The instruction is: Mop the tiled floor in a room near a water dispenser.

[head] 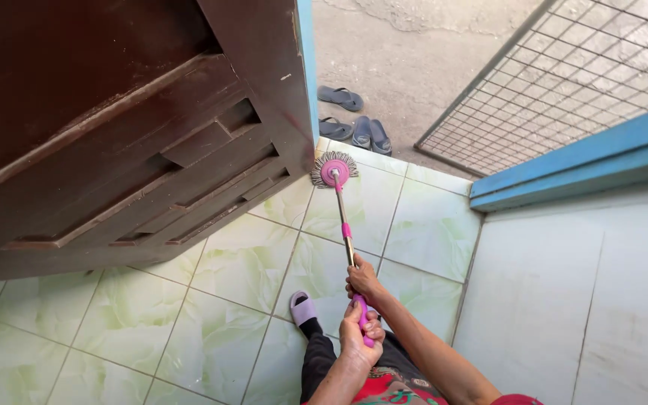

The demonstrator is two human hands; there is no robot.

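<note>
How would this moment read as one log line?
left hand: grips pink handle end | right hand: grips metal pole | pink round spin mop: head on green tiled floor by brown wooden door

I count one mop [336, 174], three sandals [340, 97] outside, one slipper [302, 307] on my foot, and one brown door [114, 127].

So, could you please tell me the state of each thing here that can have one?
Wooden door: swung open inward.
Mop: head flat on the floor tiles by the doorway.
Left hand: closed round the pink grip.
Right hand: closed round the shaft.
Mesh gate: open.
Sandals: lying outside, unworn.
</note>
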